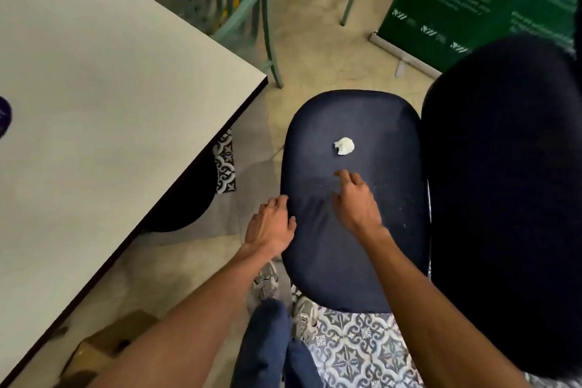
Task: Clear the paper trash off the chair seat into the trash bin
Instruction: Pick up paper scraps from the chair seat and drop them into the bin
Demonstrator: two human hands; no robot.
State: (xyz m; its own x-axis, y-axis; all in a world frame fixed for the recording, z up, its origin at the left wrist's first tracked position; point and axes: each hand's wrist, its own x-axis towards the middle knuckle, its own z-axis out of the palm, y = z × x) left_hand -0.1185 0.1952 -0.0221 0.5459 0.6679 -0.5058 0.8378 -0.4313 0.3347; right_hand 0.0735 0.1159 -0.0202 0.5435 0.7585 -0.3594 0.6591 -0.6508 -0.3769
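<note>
Left hand [271, 225] and right hand [356, 201] bare, forearms [195, 309] bare too — dark blue trousers [267, 343], grey-white laced trainers [267, 284].

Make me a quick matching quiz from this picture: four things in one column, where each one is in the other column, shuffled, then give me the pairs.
Things
1. paper ball
2. left hand
3. right hand
4. green banner

Places
A. at the left edge of the chair seat
B. beyond the seat, upper right of the view
C. lying mid-seat, untouched
D. over the seat, just short of the paper

Pairs: 1-C, 2-A, 3-D, 4-B
</note>
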